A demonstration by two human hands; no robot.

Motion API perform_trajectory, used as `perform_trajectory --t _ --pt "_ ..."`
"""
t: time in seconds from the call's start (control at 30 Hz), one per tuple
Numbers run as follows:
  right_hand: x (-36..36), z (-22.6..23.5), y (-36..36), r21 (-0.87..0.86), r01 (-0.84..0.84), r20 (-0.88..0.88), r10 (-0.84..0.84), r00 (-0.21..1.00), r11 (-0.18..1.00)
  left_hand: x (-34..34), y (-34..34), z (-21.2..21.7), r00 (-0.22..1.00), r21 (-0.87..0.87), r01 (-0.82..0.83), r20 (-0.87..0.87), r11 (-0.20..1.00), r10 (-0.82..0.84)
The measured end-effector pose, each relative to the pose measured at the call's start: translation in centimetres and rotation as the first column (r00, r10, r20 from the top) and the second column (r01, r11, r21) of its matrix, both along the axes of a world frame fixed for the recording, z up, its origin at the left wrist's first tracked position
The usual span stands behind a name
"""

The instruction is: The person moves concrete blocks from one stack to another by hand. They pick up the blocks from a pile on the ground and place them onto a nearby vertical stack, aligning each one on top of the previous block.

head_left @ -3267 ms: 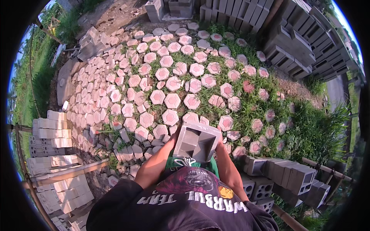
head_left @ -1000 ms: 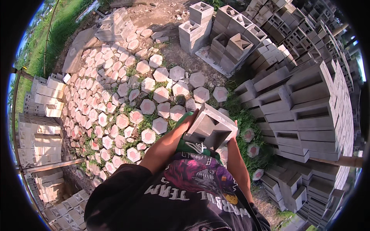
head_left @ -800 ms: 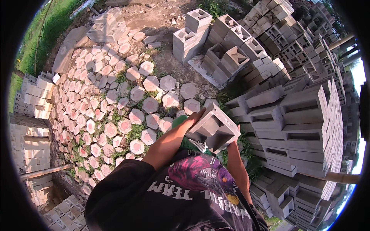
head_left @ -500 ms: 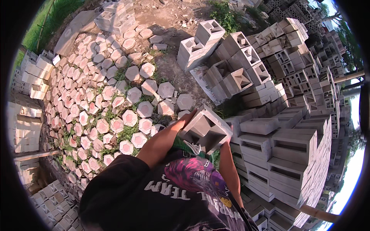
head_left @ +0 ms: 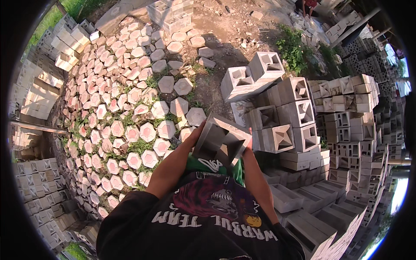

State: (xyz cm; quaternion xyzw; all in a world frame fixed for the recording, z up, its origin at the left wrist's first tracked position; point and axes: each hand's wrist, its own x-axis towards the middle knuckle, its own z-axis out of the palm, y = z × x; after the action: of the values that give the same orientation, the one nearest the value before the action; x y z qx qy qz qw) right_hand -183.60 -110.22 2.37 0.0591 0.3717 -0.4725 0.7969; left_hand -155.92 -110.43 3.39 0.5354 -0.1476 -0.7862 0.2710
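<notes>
A grey concrete breeze block (head_left: 222, 139), with a pointed openwork pattern inside its frame, is held in front of my waist. My left hand (head_left: 196, 133) grips its left side, with the fingers partly hidden behind it. On the opposite side my right hand (head_left: 248, 146) is closed against the block's edge. The block is tilted, its open patterned face turned up toward me. Just beyond it to the right stands a small stack of similar patterned blocks (head_left: 281, 136).
Hexagonal pavers (head_left: 147, 132) cover the ground at left, with grass between them. Two pale blocks (head_left: 253, 73) stand ahead. Hollow blocks (head_left: 307, 229) are piled close at my lower right, with more stacks (head_left: 351, 93) behind. Another person (head_left: 307, 8) is at the far upper right.
My view has swung, so the pile at my right now sits lower in the picture. The block stays between both hands. Another person has come into view at the far upper right.
</notes>
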Motion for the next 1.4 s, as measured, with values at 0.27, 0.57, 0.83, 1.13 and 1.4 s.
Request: perform_trajectory --t 0.27,0.57,0.83,1.13,1.4 --pt "-10.8 3.3 -20.3 -0.075 -0.205 0.276 0.217 0.936 0.976 -11.9 -15.4 -1.4 0.989 -0.206 -0.140 -0.069 0.969 0.129" --pt "-14.3 0.3 -27.2 -0.007 -0.102 0.291 0.100 0.951 0.995 -15.1 -23.2 0.7 0.927 -0.099 -0.032 0.369 0.995 0.066" --pt "-13.0 -0.6 -37.5 -0.054 -0.134 0.329 0.144 0.933 0.990 -13.6 -33.0 -5.1 0.964 -0.078 -0.148 0.212 0.986 0.162" --pt "-6.5 -2.6 -46.5 0.092 -0.154 0.117 0.143 0.983 0.984 -8.8 -39.4 -8.9 0.946 0.176 -0.325 0.065 0.929 0.318" --pt "-5.7 -10.6 -49.2 0.266 -0.129 -0.220 0.191 0.957 0.955 -10.7 -38.6 -17.8 0.778 0.295 -0.566 -0.119 0.770 0.617"
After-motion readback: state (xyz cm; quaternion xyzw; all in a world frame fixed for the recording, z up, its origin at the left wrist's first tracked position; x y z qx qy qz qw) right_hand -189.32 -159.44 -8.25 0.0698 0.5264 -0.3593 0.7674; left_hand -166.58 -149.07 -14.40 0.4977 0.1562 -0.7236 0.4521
